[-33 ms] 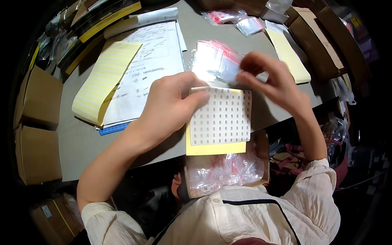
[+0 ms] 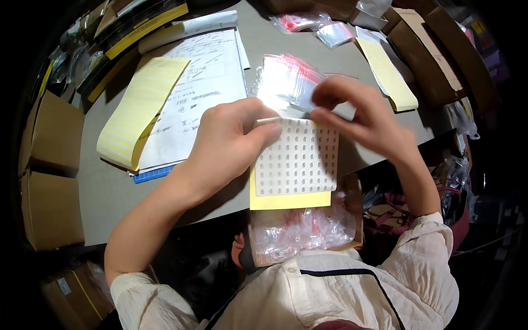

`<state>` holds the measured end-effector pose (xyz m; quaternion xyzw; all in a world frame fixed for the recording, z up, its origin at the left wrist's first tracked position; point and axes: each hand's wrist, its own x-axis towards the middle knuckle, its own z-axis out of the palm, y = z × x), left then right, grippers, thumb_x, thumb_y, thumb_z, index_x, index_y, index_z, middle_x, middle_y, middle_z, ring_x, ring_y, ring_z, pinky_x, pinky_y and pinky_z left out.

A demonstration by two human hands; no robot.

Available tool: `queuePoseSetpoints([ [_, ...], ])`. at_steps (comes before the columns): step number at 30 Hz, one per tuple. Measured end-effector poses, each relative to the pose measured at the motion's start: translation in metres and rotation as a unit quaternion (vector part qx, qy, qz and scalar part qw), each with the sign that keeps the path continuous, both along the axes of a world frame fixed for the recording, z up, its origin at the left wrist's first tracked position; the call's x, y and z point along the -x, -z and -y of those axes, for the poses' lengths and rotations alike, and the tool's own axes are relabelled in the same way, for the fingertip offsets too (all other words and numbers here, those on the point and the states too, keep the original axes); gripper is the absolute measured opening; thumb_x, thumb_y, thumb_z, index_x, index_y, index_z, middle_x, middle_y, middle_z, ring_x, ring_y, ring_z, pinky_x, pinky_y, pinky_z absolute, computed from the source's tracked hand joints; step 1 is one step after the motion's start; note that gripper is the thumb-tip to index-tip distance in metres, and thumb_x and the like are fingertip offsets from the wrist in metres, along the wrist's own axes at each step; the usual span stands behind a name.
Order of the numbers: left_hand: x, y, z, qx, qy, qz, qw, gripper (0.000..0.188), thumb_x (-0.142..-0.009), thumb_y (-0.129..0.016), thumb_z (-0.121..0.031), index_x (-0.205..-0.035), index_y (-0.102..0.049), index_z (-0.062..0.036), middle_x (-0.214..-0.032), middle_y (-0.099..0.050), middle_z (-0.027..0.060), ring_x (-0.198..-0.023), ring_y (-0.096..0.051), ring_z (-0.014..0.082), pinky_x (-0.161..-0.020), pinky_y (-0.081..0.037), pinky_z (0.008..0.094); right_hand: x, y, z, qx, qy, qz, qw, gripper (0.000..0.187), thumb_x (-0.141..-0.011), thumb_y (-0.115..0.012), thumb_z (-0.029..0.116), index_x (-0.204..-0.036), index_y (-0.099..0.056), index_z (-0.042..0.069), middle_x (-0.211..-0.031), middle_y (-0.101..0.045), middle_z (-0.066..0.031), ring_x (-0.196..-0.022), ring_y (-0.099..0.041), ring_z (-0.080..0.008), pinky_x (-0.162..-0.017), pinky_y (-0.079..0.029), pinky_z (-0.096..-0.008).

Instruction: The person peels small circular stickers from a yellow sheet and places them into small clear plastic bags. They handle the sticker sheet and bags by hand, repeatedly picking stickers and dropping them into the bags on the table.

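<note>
My left hand grips the upper left corner of a white sheet of small printed stickers, thumb on top. Yellow backing paper shows below and left of the sheet. My right hand, slightly blurred, hovers at the sheet's upper right edge. Its thumb and forefinger are bent towards each other with a small gap, and I make out nothing between them. Just beyond both hands lies a pile of clear zip bags with red strips.
An open box of small clear bags sits against my body, below the sheet. Written papers and a yellow sticker strip lie left. Another yellow strip lies right. Cardboard boxes border the table.
My right hand has shifted a little left, nearer the sticker sheet and the bag pile. My left hand and the sheet stay almost in place.
</note>
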<state>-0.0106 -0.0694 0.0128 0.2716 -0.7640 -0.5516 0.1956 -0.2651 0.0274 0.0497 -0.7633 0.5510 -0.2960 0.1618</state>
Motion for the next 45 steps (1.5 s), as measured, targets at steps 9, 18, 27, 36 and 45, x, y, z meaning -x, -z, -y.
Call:
queuePoseSetpoints([
  [9, -0.002, -0.004, -0.009, 0.063, 0.002, -0.002, 0.998, 0.013, -0.098, -0.073, -0.007, -0.104, -0.073, 0.005, -0.087, -0.075, 0.0046, -0.081, -0.067, 0.0058, -0.07, -0.053, 0.0233, -0.033, -0.001, -0.017, 0.042, -0.02, -0.089, 0.995, 0.022, -0.088, -0.07, 0.002, -0.11, -0.063, 0.003, -0.098, -0.066, -0.016, -0.094, -0.066, -0.0379, -0.079, -0.054, -0.0449],
  [18, 0.0, -0.001, 0.001, -0.007, -0.011, 0.01, 1.0, 0.013, -0.097, -0.074, -0.008, -0.102, -0.074, 0.0048, -0.088, -0.075, 0.0041, -0.08, -0.067, 0.0066, -0.07, -0.053, 0.0231, -0.041, 0.019, -0.022, 0.204, -0.022, -0.208, 0.956, 0.028, -0.082, -0.075, 0.002, -0.109, -0.066, 0.001, -0.095, -0.064, -0.0101, -0.086, -0.065, -0.0271, -0.073, -0.054, -0.0374],
  [27, 0.0, 0.007, 0.01, -0.077, 0.011, -0.026, 0.997, 0.024, -0.104, -0.065, -0.01, -0.121, -0.071, 0.0047, -0.095, -0.074, 0.0035, -0.086, -0.066, 0.0067, -0.075, -0.053, 0.0226, 0.047, 0.014, 0.052, -0.176, 0.11, 0.037, 0.978, 0.023, -0.094, -0.073, 0.017, -0.098, -0.067, -0.004, -0.081, -0.064, -0.0026, -0.076, -0.06, -0.0121, -0.071, -0.05, -0.0289],
  [36, -0.001, 0.002, 0.007, -0.053, 0.016, 0.004, 0.998, 0.027, -0.105, -0.064, -0.009, -0.129, -0.065, 0.0033, -0.09, -0.073, 0.0013, -0.083, -0.062, 0.0049, -0.073, -0.049, 0.0219, 0.079, -0.013, 0.036, -0.243, 0.208, -0.175, 0.931, 0.029, -0.093, -0.081, 0.024, -0.094, -0.068, -0.001, -0.081, -0.067, -0.0061, -0.072, -0.062, -0.0121, -0.062, -0.049, -0.0293],
  [45, 0.0, 0.009, 0.009, -0.112, 0.011, -0.048, 0.992, 0.018, -0.104, -0.069, -0.013, -0.112, -0.068, 0.0021, -0.087, -0.072, 0.0016, -0.081, -0.063, 0.0046, -0.07, -0.05, 0.0222, 0.057, 0.022, 0.051, -0.05, 0.13, -0.115, 0.983, 0.014, -0.089, -0.072, 0.005, -0.101, -0.067, -0.001, -0.092, -0.073, -0.0167, -0.084, -0.07, -0.033, -0.074, -0.054, -0.0411],
])
